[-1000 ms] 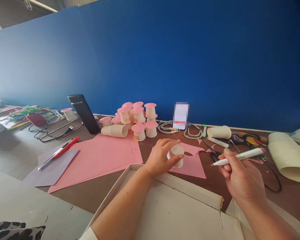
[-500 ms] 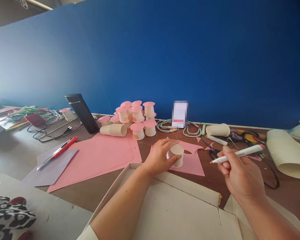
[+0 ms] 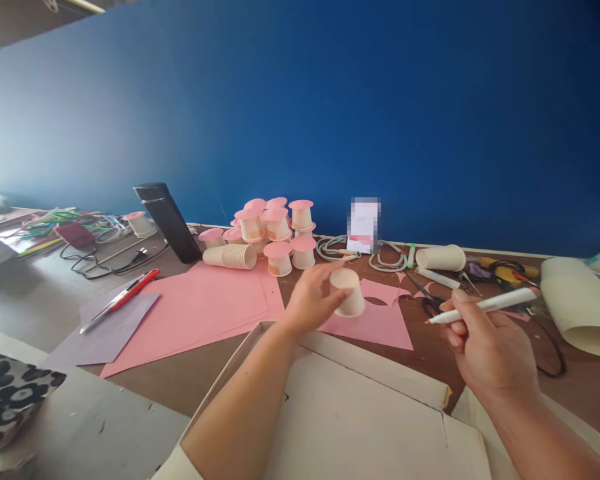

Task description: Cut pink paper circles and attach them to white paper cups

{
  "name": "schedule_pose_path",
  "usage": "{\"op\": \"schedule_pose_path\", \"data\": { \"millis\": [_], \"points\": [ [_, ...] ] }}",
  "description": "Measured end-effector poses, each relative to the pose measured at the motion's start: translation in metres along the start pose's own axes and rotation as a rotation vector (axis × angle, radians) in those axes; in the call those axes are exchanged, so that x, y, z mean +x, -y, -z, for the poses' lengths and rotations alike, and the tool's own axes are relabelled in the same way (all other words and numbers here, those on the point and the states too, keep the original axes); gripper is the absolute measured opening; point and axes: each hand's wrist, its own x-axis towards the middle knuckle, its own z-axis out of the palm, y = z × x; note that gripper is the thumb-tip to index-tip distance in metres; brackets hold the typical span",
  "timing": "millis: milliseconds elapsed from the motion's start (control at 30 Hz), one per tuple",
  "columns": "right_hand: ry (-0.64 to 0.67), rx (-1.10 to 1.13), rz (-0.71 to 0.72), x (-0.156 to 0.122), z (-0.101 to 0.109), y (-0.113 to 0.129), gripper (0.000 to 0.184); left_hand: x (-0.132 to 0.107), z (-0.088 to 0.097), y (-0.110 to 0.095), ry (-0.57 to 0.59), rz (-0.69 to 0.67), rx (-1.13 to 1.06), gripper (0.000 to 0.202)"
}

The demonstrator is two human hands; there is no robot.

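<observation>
In the middle of the head view, my left hand (image 3: 311, 293) has its thumb and fingers around a white paper cup (image 3: 349, 299). The cup is upside down and slightly tilted, over a pink sheet (image 3: 380, 331) with a round cut-out. Whether its rim touches the sheet I cannot tell. To the right, my right hand (image 3: 495, 343) grips a white marker (image 3: 495, 305), its orange-pink tip uncapped and pointing left, apart from the cup. Behind my left hand stand several upturned cups topped with pink paper discs (image 3: 279, 249).
A shallow cardboard box (image 3: 375, 420) lies in front of me. Pink sheets (image 3: 205, 300) carry a red cutter (image 3: 130, 293) at their left. A black flask (image 3: 167, 223), stacked cups (image 3: 230, 257), scissors (image 3: 433, 305) and large cups (image 3: 575, 300) lie around. Patterned fabric (image 3: 15, 397) shows lower left.
The cup in my left hand has shifted left and tilted, its upturned base towards my hand. The marker stays in my right hand. The whole view has shifted slightly.
</observation>
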Motion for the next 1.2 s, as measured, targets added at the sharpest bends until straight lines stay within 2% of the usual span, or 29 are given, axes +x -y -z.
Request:
{"op": "schedule_pose_path", "data": {
  "millis": [100,167,267,500,633,700,800,900,1000,1200],
  "points": [
    [0.000,0.011,0.002,0.001,0.001,-0.001,0.029,0.006,0.013,0.001,-0.235,0.145,-0.071,0.045],
    [0.013,0.007,0.005,0.002,0.001,-0.002,0.029,0.008,0.019,0.001,-0.268,0.177,-0.065,0.044],
    [0.009,-0.014,0.001,0.001,0.001,-0.002,0.031,0.006,0.023,-0.001,-0.214,0.176,0.015,0.045],
    [0.016,-0.037,0.014,0.001,0.003,-0.001,0.033,-0.002,0.029,-0.003,-0.002,0.153,0.164,0.051],
    [0.089,-0.176,0.084,0.000,0.004,-0.001,0.031,-0.005,0.031,-0.004,0.080,0.146,0.177,0.050],
    [0.153,-0.291,0.123,0.000,0.005,-0.003,0.035,-0.005,0.031,-0.005,0.088,0.160,0.182,0.050],
    [0.318,-0.430,0.159,0.004,0.006,-0.011,0.043,-0.004,0.031,-0.006,0.019,0.181,0.178,0.052],
    [0.536,-0.622,0.344,0.012,0.005,-0.024,0.033,-0.002,0.030,-0.006,-0.102,0.189,0.125,0.051],
    [0.749,-0.799,0.487,0.018,0.001,-0.034,0.033,0.000,0.030,-0.007,-0.211,0.183,0.030,0.045],
    [0.975,-0.989,0.663,0.020,-0.009,-0.036,0.038,0.002,0.031,-0.007,-0.347,0.238,-0.067,0.043]
  ]
}}
